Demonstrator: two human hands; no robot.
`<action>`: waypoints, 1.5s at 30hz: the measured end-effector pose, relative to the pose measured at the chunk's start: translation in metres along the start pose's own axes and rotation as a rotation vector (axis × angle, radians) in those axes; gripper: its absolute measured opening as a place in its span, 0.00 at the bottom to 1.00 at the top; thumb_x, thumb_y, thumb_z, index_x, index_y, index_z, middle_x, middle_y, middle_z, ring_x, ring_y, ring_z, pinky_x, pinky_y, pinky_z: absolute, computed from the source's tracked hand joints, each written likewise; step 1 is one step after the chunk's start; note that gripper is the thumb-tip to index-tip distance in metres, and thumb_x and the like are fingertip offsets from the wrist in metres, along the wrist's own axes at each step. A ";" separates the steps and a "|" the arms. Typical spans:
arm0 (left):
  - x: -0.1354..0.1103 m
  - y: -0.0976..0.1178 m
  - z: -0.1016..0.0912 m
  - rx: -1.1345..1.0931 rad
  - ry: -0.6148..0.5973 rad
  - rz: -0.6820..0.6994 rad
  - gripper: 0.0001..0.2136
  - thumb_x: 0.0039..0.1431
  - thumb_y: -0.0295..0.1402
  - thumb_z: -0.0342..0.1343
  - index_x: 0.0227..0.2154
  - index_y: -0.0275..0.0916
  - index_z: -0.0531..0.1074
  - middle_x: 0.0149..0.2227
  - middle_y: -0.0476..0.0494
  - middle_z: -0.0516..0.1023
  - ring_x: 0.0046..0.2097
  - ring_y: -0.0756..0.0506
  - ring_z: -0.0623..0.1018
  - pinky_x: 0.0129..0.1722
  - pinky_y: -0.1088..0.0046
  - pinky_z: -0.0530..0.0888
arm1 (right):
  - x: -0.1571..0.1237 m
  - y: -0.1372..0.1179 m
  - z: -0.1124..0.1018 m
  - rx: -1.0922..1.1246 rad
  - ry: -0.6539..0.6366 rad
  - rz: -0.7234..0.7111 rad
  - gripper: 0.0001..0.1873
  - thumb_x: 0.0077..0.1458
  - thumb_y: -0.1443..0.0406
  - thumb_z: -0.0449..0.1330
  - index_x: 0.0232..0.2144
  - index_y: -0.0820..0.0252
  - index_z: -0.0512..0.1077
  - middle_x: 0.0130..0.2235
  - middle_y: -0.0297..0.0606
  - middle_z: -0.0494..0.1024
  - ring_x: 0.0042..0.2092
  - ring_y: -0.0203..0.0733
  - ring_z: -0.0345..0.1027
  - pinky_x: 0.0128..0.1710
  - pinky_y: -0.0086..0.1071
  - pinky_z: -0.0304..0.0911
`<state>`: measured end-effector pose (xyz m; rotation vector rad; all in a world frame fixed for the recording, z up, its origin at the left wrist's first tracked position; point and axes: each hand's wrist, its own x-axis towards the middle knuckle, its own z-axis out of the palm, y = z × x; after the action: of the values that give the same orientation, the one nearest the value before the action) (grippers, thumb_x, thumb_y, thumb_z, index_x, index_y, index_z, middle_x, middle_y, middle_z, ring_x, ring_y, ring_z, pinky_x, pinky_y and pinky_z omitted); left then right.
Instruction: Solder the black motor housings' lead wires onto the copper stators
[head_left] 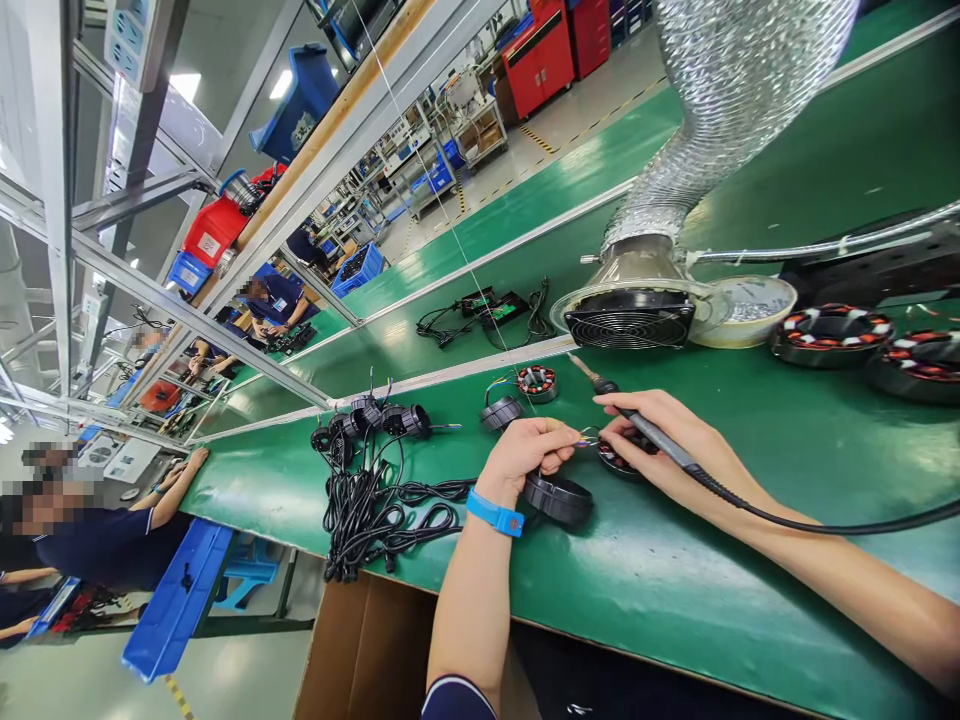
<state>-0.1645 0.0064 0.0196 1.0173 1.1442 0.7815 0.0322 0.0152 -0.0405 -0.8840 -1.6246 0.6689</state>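
My left hand (531,448), with a blue wrist strap (495,514), pinches the ends of thin coloured wires (588,439). In my right hand (660,440) is a soldering iron (652,432), its tip pointing up and left, away from the wires. The fingers of that hand also touch a motor stator (616,460), which they partly hide. Under my left wrist lies a black round housing (559,498). Beyond the hands sit another stator (537,383) with red and white windings and a smaller black cap (501,412) with wires.
Black cables with round caps (360,500) are heaped on the green bench at left. A fume extractor fan (630,318) with a foil duct (739,110) stands behind, near a round dish (750,308). Large stators (831,335) lie at right. Co-workers sit further left.
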 end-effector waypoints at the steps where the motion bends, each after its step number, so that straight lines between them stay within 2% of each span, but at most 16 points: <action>1: -0.001 0.000 0.000 0.004 0.007 -0.001 0.24 0.39 0.48 0.77 0.27 0.34 0.74 0.20 0.57 0.68 0.18 0.59 0.59 0.20 0.74 0.47 | 0.000 -0.001 0.000 0.000 0.004 0.004 0.16 0.67 0.55 0.61 0.54 0.50 0.77 0.45 0.41 0.79 0.38 0.40 0.78 0.42 0.36 0.76; 7: -0.001 0.000 -0.002 -0.011 0.003 -0.022 0.23 0.41 0.47 0.76 0.29 0.34 0.75 0.20 0.57 0.68 0.18 0.59 0.59 0.21 0.75 0.47 | 0.001 -0.004 -0.003 0.075 -0.051 0.030 0.19 0.65 0.54 0.64 0.56 0.48 0.75 0.46 0.40 0.81 0.39 0.41 0.80 0.46 0.38 0.77; 11: 0.001 -0.003 -0.004 -0.019 0.010 -0.009 0.23 0.42 0.46 0.76 0.29 0.34 0.75 0.21 0.55 0.70 0.18 0.59 0.60 0.20 0.75 0.49 | 0.001 0.000 -0.004 0.127 -0.096 0.077 0.19 0.65 0.52 0.65 0.55 0.48 0.75 0.48 0.41 0.79 0.35 0.38 0.79 0.43 0.36 0.78; 19: 0.000 -0.003 -0.003 0.003 0.009 0.001 0.20 0.45 0.43 0.75 0.30 0.33 0.76 0.21 0.54 0.71 0.18 0.58 0.61 0.20 0.75 0.49 | -0.001 -0.001 0.002 0.049 -0.025 0.070 0.21 0.66 0.50 0.64 0.56 0.51 0.75 0.46 0.42 0.78 0.39 0.41 0.79 0.43 0.36 0.77; 24: -0.003 0.000 -0.003 0.007 0.030 -0.026 0.21 0.43 0.44 0.76 0.29 0.33 0.76 0.21 0.55 0.70 0.18 0.59 0.60 0.20 0.75 0.49 | -0.001 -0.003 0.000 0.041 -0.012 0.078 0.19 0.66 0.53 0.64 0.55 0.52 0.75 0.44 0.40 0.78 0.39 0.41 0.79 0.42 0.35 0.76; 29: -0.005 0.004 -0.001 0.043 0.031 -0.065 0.22 0.42 0.44 0.76 0.30 0.32 0.76 0.21 0.55 0.71 0.18 0.59 0.60 0.20 0.76 0.48 | 0.001 -0.018 -0.010 0.038 0.031 0.102 0.16 0.66 0.54 0.63 0.52 0.52 0.77 0.49 0.41 0.81 0.40 0.40 0.80 0.44 0.34 0.75; 31: -0.006 0.006 0.001 0.077 0.039 -0.075 0.22 0.44 0.45 0.77 0.29 0.32 0.75 0.21 0.55 0.71 0.19 0.59 0.60 0.21 0.76 0.49 | -0.001 -0.024 -0.015 0.016 0.097 0.117 0.15 0.67 0.54 0.62 0.51 0.51 0.79 0.45 0.40 0.83 0.40 0.40 0.80 0.44 0.33 0.75; 33: -0.006 0.006 0.002 0.103 0.051 -0.075 0.22 0.46 0.45 0.76 0.28 0.33 0.75 0.22 0.54 0.71 0.19 0.59 0.60 0.21 0.76 0.50 | -0.005 -0.028 -0.020 -0.017 0.183 0.142 0.14 0.67 0.54 0.62 0.49 0.52 0.81 0.36 0.37 0.83 0.35 0.39 0.79 0.41 0.32 0.74; 37: -0.009 0.005 0.004 0.112 0.059 -0.045 0.20 0.48 0.44 0.75 0.29 0.33 0.75 0.22 0.54 0.72 0.19 0.59 0.61 0.21 0.76 0.51 | -0.016 -0.029 -0.026 -0.021 0.324 0.129 0.14 0.65 0.55 0.61 0.35 0.56 0.81 0.21 0.32 0.76 0.21 0.37 0.69 0.25 0.32 0.67; 40: -0.010 0.005 0.005 0.118 0.066 -0.038 0.21 0.47 0.45 0.75 0.29 0.34 0.74 0.22 0.54 0.72 0.19 0.59 0.61 0.21 0.76 0.52 | -0.021 -0.028 -0.027 -0.017 0.340 0.114 0.16 0.63 0.54 0.61 0.29 0.55 0.80 0.18 0.33 0.72 0.18 0.38 0.65 0.20 0.33 0.62; 45: -0.010 0.006 0.005 0.117 0.042 -0.021 0.23 0.44 0.48 0.75 0.27 0.34 0.74 0.22 0.55 0.71 0.19 0.59 0.61 0.21 0.75 0.50 | -0.019 -0.028 -0.028 -0.013 0.369 0.098 0.16 0.61 0.55 0.61 0.26 0.55 0.80 0.17 0.34 0.71 0.19 0.40 0.67 0.23 0.35 0.65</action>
<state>-0.1625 -0.0014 0.0293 1.0886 1.2465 0.7291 0.0558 -0.0173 -0.0218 -1.0349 -1.2638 0.5260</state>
